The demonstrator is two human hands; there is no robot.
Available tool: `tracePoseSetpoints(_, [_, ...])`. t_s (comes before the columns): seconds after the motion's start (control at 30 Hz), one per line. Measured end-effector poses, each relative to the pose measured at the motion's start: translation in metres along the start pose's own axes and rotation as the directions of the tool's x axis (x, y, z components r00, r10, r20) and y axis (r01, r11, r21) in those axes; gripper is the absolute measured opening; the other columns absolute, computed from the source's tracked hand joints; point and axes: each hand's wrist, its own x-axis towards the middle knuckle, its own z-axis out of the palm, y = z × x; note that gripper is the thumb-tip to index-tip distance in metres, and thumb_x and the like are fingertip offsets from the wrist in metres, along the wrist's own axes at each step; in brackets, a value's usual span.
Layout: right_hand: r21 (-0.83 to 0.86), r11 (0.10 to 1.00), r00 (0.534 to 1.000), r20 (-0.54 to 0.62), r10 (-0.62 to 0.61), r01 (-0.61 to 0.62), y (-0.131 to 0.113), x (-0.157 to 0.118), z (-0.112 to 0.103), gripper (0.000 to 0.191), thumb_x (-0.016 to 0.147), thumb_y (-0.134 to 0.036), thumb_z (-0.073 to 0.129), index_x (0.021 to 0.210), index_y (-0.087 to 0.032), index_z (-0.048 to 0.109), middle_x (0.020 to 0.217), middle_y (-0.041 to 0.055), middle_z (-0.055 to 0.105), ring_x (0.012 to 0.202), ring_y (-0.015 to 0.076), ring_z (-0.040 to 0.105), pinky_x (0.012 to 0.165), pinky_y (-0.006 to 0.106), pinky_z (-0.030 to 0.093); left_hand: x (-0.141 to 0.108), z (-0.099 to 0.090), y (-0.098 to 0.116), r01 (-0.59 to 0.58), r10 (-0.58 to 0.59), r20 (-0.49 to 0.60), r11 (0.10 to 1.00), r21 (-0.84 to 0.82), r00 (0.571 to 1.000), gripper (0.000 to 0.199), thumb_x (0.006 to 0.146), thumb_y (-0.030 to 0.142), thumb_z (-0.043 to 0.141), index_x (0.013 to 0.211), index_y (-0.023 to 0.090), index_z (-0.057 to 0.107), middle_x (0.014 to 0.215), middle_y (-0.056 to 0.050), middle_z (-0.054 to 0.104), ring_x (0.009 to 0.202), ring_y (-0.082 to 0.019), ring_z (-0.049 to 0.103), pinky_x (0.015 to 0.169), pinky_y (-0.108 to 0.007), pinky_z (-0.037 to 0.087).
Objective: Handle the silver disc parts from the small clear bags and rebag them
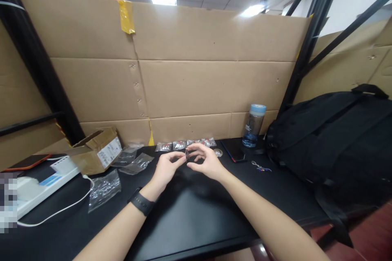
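Just above the black table [190, 212], a small dark round disc [187, 155] is held on edge between my two hands. My left hand [165, 170], with a black watch [141, 201] on its wrist, pinches the disc's near side between thumb and fingers. On the other side, my right hand [207, 161] curls around it, index finger at the top edge and thumb at the bottom. The exact kind of disc is too small to make out. Behind my hands lie several small clear packets [179, 145] in a row. A round clear piece [218, 152] lies beside my right hand.
On the left are an open cardboard box [97, 151], empty plastic bags [105, 187] and a white power strip [45, 187] with a cable. A phone [233, 151], water bottle [254, 126], small keychain [261, 167] and black backpack [330, 142] stand right. Cardboard [190, 85] walls the back.
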Motion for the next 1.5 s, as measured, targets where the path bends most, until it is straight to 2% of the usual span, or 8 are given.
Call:
tracePoseSetpoints(0.33, [0.020,1.000,1.000,-0.002,0.023,-0.022,-0.002,-0.001,0.002,0.050,0.072,-0.023,0.081,0.118,-0.024,0.061,0.122,0.0091,0.070,0.102,0.0234,0.073,0.074,0.030,0.054,-0.003,0.002,0.003,-0.127,0.129,0.003,0.974,0.189,0.992,0.022,0.081,0.037,0.070,0.088,0.017,0.077,0.093,-0.007,0.078,0.091,-0.024,0.070,0.088,-0.034,0.051])
tracePoseSetpoints(0.6, [-0.045,0.999,1.000,-0.024,-0.013,0.011,0.001,-0.002,0.004,0.047,0.073,-0.025,0.080,0.116,-0.023,0.062,0.117,0.0083,0.071,0.097,0.0225,0.073,0.074,0.030,0.054,-0.009,0.000,0.011,-0.193,0.234,-0.011,0.829,0.525,0.972,0.013,0.085,0.031,0.062,0.086,0.023,0.073,0.098,-0.004,0.076,0.099,-0.023,0.067,0.091,-0.035,0.047])
tracePoseSetpoints(0.9, [-0.085,0.996,1.000,-0.015,-0.011,0.010,0.000,-0.002,0.005,0.044,0.074,-0.023,0.078,0.116,-0.024,0.063,0.118,0.0076,0.071,0.098,0.0218,0.073,0.073,0.029,0.054,-0.010,0.001,0.012,-0.213,0.242,0.018,0.818,0.534,0.970,0.014,0.086,0.029,0.059,0.086,0.022,0.071,0.096,-0.004,0.075,0.097,-0.022,0.066,0.088,-0.033,0.045])
tracePoseSetpoints(1.07, [-0.045,0.998,0.999,-0.033,0.036,-0.038,0.004,-0.001,0.007,0.042,0.072,-0.033,0.082,0.109,-0.022,0.066,0.112,0.0086,0.074,0.096,0.0250,0.075,0.072,0.032,0.057,-0.013,0.002,0.017,-0.205,0.244,0.027,0.740,0.640,0.969,0.014,0.086,0.025,0.058,0.088,0.023,0.072,0.097,-0.004,0.074,0.100,-0.024,0.064,0.086,-0.037,0.040])
tracePoseSetpoints(1.17, [0.013,0.997,0.997,-0.017,0.078,-0.077,0.008,0.000,0.006,0.037,0.072,-0.040,0.084,0.098,-0.021,0.068,0.108,0.0079,0.076,0.094,0.0261,0.075,0.075,0.035,0.059,-0.012,0.001,0.016,-0.213,0.250,0.034,0.737,0.642,0.968,0.014,0.088,0.027,0.058,0.088,0.023,0.071,0.098,-0.004,0.074,0.100,-0.024,0.064,0.085,-0.036,0.039])
tracePoseSetpoints(1.23, [0.025,0.996,0.997,0.004,0.081,-0.081,0.009,0.001,0.004,0.030,0.078,-0.043,0.079,0.096,-0.021,0.069,0.107,0.0069,0.076,0.091,0.0239,0.075,0.078,0.035,0.059,-0.011,-0.001,0.014,-0.216,0.255,0.026,0.756,0.618,0.966,0.015,0.089,0.029,0.058,0.088,0.022,0.071,0.097,-0.004,0.074,0.097,-0.023,0.064,0.084,-0.035,0.040])
tracePoseSetpoints(1.37, [-0.152,0.988,1.000,-0.002,0.027,-0.027,0.009,0.003,0.000,0.021,0.091,-0.040,0.065,0.094,-0.021,0.071,0.103,0.0060,0.074,0.086,0.0202,0.071,0.075,0.033,0.057,-0.009,0.000,0.008,-0.252,0.281,0.026,0.812,0.526,0.959,0.018,0.090,0.036,0.060,0.088,0.022,0.072,0.098,-0.005,0.074,0.097,-0.022,0.065,0.084,-0.033,0.045])
tracePoseSetpoints(1.5, [-0.302,0.952,0.999,0.018,-0.050,0.053,0.007,0.004,-0.003,0.013,0.092,-0.031,0.062,0.086,-0.021,0.067,0.109,0.0078,0.069,0.096,0.0212,0.067,0.072,0.031,0.055,-0.007,0.000,0.005,-0.267,0.273,0.069,0.808,0.525,0.960,0.016,0.090,0.035,0.060,0.087,0.023,0.070,0.100,-0.004,0.074,0.099,-0.022,0.066,0.089,-0.033,0.045])
